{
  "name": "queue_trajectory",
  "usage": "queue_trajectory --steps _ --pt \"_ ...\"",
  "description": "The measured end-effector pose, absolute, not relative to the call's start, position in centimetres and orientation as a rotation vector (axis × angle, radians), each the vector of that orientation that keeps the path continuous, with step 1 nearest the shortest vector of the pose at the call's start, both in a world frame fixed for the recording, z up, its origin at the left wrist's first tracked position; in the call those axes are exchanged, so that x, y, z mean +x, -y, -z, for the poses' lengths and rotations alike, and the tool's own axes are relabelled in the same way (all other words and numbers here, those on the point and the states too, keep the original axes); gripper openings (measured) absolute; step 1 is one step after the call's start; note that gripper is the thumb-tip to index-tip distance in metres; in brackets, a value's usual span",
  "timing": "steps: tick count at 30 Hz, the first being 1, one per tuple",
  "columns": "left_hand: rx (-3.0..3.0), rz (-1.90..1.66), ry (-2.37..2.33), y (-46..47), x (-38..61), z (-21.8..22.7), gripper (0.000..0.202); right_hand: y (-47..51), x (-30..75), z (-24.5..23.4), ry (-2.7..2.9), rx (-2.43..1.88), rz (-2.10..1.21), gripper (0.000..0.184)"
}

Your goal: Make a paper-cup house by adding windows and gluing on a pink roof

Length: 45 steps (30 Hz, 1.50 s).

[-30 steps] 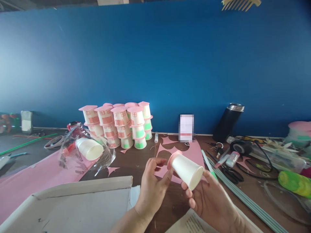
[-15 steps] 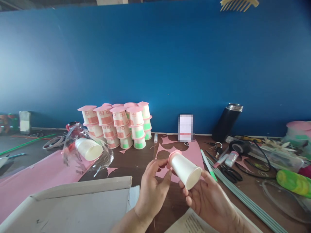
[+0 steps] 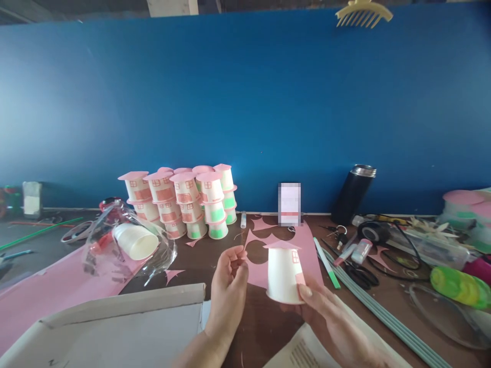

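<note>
My right hand [image 3: 326, 312] grips a white paper cup [image 3: 283, 276] near its rim. The cup is upside down and nearly upright, with a pink paper roof [image 3: 282, 246] on top. A small red window and part of a red patch show on its right side. To its left, apart from the cup, is my left hand [image 3: 230, 286], its fingers curled in toward the thumb; whether anything is between them cannot be made out. Behind both lies a pink sheet [image 3: 307, 240] with round cutouts.
Stacked, decorated cups [image 3: 186, 202] stand by the blue wall [image 3: 245, 102]. Left are a plastic bag [image 3: 164, 255] with white cups [image 3: 136, 242] and a cardboard box [image 3: 123, 312]. A black bottle [image 3: 351, 194], a green marker [image 3: 327, 263], scissors [image 3: 362, 276] and green sticks [image 3: 387, 306] occupy the right.
The cup has turned from tilted, mouth toward me, to mouth down with its roof up. My left hand has let go of the roof end and moved left; my right still holds the cup.
</note>
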State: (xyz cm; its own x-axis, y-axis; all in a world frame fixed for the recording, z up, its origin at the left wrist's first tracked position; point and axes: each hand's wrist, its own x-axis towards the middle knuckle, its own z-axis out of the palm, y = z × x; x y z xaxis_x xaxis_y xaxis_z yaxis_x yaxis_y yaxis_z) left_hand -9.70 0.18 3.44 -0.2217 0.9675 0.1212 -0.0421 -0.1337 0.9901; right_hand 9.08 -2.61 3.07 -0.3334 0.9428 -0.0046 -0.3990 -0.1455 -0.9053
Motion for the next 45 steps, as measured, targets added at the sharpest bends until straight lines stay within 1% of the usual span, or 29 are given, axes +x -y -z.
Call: queue_trajectory --steps 2,7,13,16,21,24,26,28,31,33,35,38,42,45 --pt "1.215 -1.499 -1.293 0.0 -9.6 -3.6 0.024 2.6 9.0 -3.3 1.109 -0.769 -1.631 0.039" --pt "1.501 -1.379 -1.261 1.2 -9.2 -3.9 0.029 2.3 8.5 -4.0 1.136 -0.779 -1.537 0.04" --pt "1.698 -1.206 -1.148 1.6 -8.8 -3.6 0.056 2.4 7.7 -4.6 1.097 -0.894 -1.426 0.045" --pt "1.689 -1.186 -1.111 1.4 -8.7 -3.7 0.065 2.3 7.7 -3.9 1.204 -0.951 -1.273 0.045" --pt "1.601 -1.186 -1.055 1.5 -8.3 -4.0 0.071 2.3 7.9 -2.3 1.464 -1.078 -0.935 0.053" --pt "1.491 -1.189 -1.018 1.7 -7.9 -4.1 0.067 2.5 7.8 -1.9 1.602 -1.125 -0.736 0.052" --pt "1.455 -1.181 -1.03 1.7 -7.7 -4.0 0.063 2.7 7.7 -1.7 1.655 -1.163 -0.662 0.055" --pt "1.458 -1.175 -1.067 1.6 -7.7 -3.9 0.064 3.0 7.7 -1.6 1.701 -1.192 -0.629 0.065" --pt "1.5 -1.166 -1.212 1.1 -8.1 -3.8 0.07 3.6 8.0 -1.7 1.775 -1.182 -0.539 0.086" --pt "1.536 -1.167 -1.309 0.8 -8.4 -3.6 0.069 3.9 8.4 -2.1 1.824 -1.113 -0.467 0.092" --pt "1.581 -1.176 -1.321 0.6 -8.6 -3.4 0.063 4.0 8.8 -2.6 1.882 -1.044 -0.415 0.094" --pt "1.707 -1.165 -1.269 0.8 -8.6 -3.0 0.061 3.7 8.9 -3.3 1.921 -1.029 -0.33 0.089" --pt "1.844 -1.108 -1.218 1.1 -8.4 -3.1 0.059 3.3 8.9 -3.5 1.935 -1.032 -0.208 0.082" --pt "1.84 -1.088 -1.205 1.2 -8.2 -3.3 0.063 3.4 8.9 -3.6 1.979 -1.035 -0.178 0.08"
